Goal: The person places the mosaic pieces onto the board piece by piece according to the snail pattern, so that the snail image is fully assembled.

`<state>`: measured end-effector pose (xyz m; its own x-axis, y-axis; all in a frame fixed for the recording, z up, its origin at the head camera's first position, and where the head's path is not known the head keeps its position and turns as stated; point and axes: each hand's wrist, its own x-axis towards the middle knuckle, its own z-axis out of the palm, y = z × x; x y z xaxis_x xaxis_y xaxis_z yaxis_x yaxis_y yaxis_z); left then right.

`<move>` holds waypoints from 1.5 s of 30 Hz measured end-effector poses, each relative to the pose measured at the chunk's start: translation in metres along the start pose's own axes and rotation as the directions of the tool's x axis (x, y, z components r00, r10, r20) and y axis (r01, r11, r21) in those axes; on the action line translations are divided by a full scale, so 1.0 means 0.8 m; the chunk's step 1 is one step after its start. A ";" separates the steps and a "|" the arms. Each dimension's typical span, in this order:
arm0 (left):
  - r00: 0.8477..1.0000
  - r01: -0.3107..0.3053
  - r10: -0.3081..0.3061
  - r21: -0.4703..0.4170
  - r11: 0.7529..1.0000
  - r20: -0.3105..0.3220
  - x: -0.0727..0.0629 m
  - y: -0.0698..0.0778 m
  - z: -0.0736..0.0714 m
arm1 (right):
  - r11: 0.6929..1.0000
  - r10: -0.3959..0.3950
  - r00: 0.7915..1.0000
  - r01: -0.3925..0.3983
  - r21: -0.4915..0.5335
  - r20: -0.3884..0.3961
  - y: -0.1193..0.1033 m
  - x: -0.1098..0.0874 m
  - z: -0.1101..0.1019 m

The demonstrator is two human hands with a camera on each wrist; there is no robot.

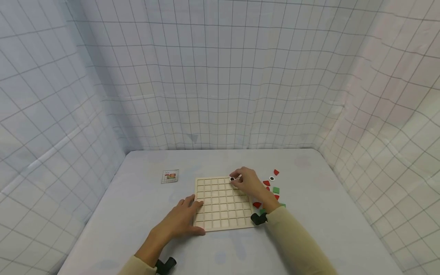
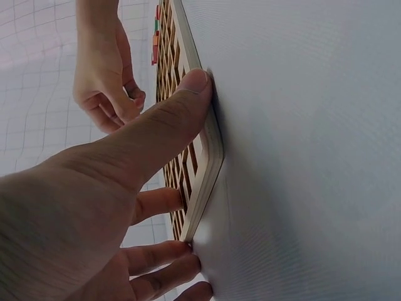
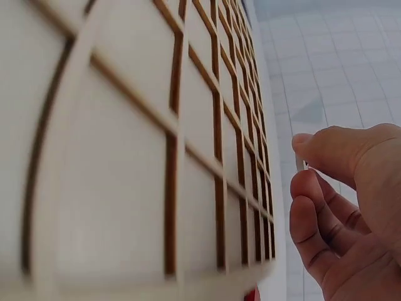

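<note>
A square wooden grid board [image 1: 223, 206] lies flat on the table. My left hand [image 1: 182, 217] rests at its near left corner. The left thumb [image 2: 194, 84] presses against the near edge, the index finger reaches over the rim and the other fingers lie along the left side. Over the far right corner of the board, my right hand [image 1: 248, 182] pinches a small white piece with a black dot [image 1: 232, 178] between thumb and fingertips. Seen from the right wrist, that thin piece [image 3: 301, 162] is edge-on, mostly covered by the fingers.
Right of the board lie several red pieces [image 1: 276, 172], green squares [image 1: 276, 190] and another white piece with a black dot [image 1: 272, 178], some hidden behind the right arm. A small picture card [image 1: 170, 176] lies at the far left. Grid-patterned curtains [image 1: 206, 95] surround the table [image 1: 309, 214].
</note>
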<state>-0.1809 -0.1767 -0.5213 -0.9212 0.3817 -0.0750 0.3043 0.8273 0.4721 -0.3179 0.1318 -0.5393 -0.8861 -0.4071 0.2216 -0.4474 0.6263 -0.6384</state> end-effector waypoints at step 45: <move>1.000 -0.010 0.010 -0.014 1.000 -0.007 0.003 0.001 0.000 | 0.998 -0.056 0.994 0.054 0.019 0.094 -0.066 0.036 0.079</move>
<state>-0.1830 -0.1754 -0.5208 -0.9201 0.3865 -0.0639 0.3099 0.8179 0.4848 -0.3124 0.0451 -0.5453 -0.8443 -0.5023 0.1865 -0.4925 0.5906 -0.6392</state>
